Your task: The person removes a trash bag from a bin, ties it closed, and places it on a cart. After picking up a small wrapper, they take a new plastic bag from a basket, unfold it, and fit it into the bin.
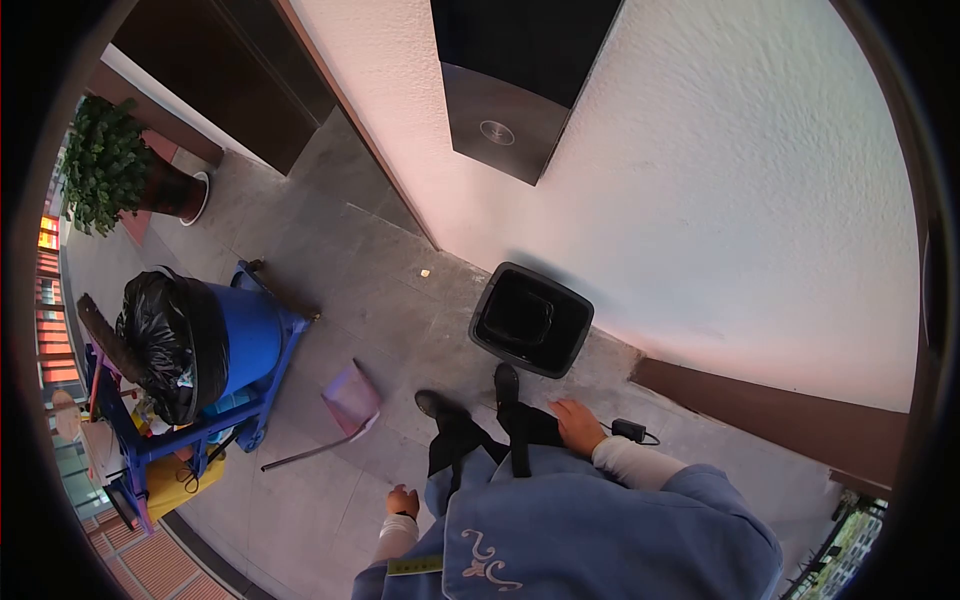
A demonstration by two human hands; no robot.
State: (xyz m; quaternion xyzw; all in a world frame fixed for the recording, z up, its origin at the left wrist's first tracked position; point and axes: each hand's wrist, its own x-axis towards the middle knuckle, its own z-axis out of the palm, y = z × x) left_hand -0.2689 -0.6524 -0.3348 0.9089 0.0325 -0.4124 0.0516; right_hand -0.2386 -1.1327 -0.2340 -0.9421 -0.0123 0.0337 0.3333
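Near the person's shoes, against the pale wall, stands a black open-topped bin [532, 320]; its inside is dark. My right hand [578, 427] hangs by my right thigh, fingers apart and holding nothing. Lower down, at my left side, is my left hand [403, 502] with its fingers curled; whether anything is in it does not show. A pink dustpan [352, 400] with a long dark handle lies on the floor, left of my feet and apart from my left hand.
A blue cart [268, 385] at the left carries a blue barrel [250, 335] lined with a black bag [160, 335]. Behind it stands a potted plant [108, 170]. A dark panel [500, 120] hangs on the wall. A small light scrap [425, 273] lies on the floor.
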